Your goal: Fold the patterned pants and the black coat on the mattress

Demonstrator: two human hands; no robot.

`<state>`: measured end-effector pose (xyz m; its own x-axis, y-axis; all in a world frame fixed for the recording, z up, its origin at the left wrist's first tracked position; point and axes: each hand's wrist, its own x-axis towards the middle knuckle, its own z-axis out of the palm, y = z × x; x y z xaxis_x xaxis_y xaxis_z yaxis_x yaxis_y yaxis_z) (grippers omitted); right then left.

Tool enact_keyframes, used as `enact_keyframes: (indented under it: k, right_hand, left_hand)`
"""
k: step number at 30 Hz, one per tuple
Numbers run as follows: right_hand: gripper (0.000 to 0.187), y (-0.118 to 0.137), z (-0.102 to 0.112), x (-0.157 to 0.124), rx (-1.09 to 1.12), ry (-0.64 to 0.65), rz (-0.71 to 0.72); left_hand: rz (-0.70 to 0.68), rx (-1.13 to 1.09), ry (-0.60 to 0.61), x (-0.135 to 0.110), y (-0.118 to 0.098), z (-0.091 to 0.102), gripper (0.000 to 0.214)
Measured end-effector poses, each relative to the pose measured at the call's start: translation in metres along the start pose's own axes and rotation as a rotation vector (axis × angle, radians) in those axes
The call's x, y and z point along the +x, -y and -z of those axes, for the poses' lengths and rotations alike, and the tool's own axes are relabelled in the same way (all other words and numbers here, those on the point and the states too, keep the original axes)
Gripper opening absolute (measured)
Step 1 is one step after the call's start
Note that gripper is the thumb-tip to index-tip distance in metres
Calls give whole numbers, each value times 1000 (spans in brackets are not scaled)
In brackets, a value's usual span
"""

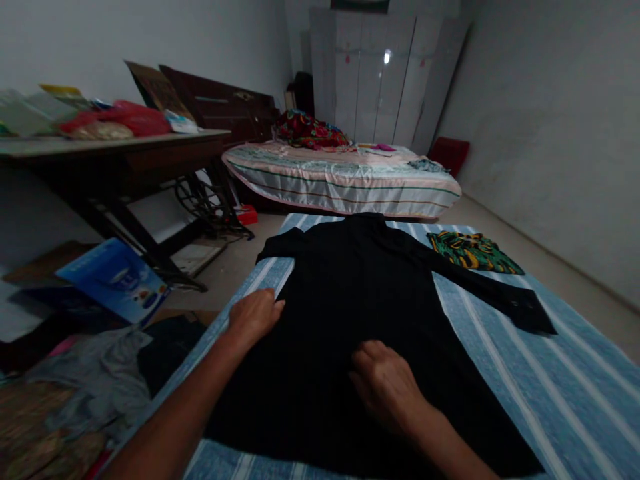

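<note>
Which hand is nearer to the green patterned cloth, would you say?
Right. The right hand lies on the black shirt, left of the green patterned cloth; the left hand is farther left.

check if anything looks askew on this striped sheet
The black long-sleeved shirt lies uneven on the blue striped sheet: its right-side sleeve stretches fully out, while the left-side sleeve looks short, maybe tucked in. The left hand rests at that edge, the right hand mid-shirt.
</note>
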<state>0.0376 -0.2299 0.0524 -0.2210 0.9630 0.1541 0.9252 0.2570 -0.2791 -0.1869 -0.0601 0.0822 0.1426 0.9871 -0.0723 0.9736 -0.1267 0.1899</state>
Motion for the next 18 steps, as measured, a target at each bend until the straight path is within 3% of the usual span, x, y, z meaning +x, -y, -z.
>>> enact_keyframes:
  k: [4, 7, 9, 12, 18]
  right_hand:
    - [34, -21, -3, 55, -42, -58, -97]
    - [59, -38, -24, 76, -50, -52, -160]
    - [64, -48, -40, 78, -43, -21, -175]
    - [63, -56, -57, 73, -38, -14, -164]
    - [63, -55, -57, 73, -32, -43, -142]
  left_hand:
    - [-424, 54, -31, 13, -68, -28, 32]
    - [-455, 27, -67, 40, -95, -55, 39]
    - [-348, 46, -76, 59, -96, -71, 47]
    - [-233, 78, -78, 81, -81, -86, 58]
    - [-167, 107, -84, 91, -59, -87, 65]
